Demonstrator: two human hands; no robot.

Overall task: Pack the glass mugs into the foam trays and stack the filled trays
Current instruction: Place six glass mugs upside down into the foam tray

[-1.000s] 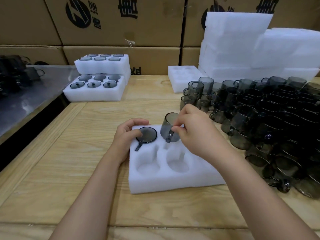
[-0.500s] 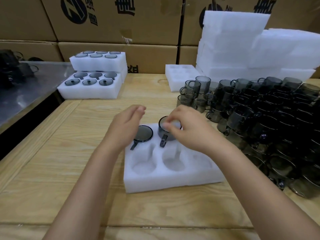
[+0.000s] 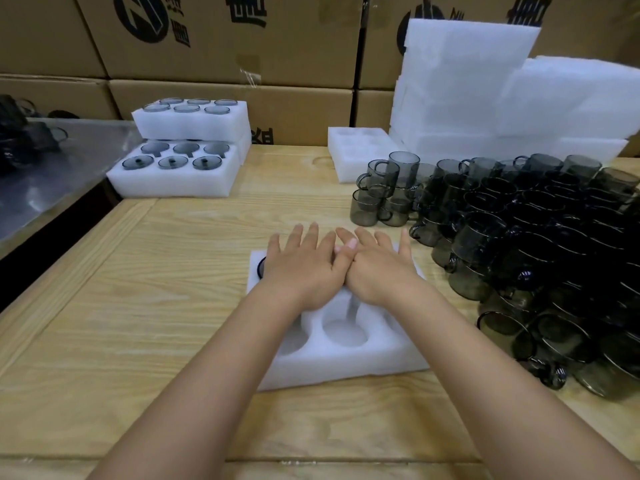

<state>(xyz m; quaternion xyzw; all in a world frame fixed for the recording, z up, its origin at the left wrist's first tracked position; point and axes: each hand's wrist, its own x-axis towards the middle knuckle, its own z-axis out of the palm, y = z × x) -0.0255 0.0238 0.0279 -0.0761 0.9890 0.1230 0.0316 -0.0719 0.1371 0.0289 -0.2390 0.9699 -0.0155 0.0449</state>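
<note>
A pale wooden surface (image 3: 138, 306) with plain grain spreads wide under soft, even light. Behind it, brown cardboard boxes (image 3: 298, 43) printed in black stack like a wall. Left, just beside it, stands a shiny metal table (image 3: 79, 161).

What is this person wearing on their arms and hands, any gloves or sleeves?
Nothing shows. The left hand and right hand are bare: no gloves, rings, watch or wristband. The left forearm and right forearm are bare too, with no sleeve in view down to the picture's lower edge.
</note>
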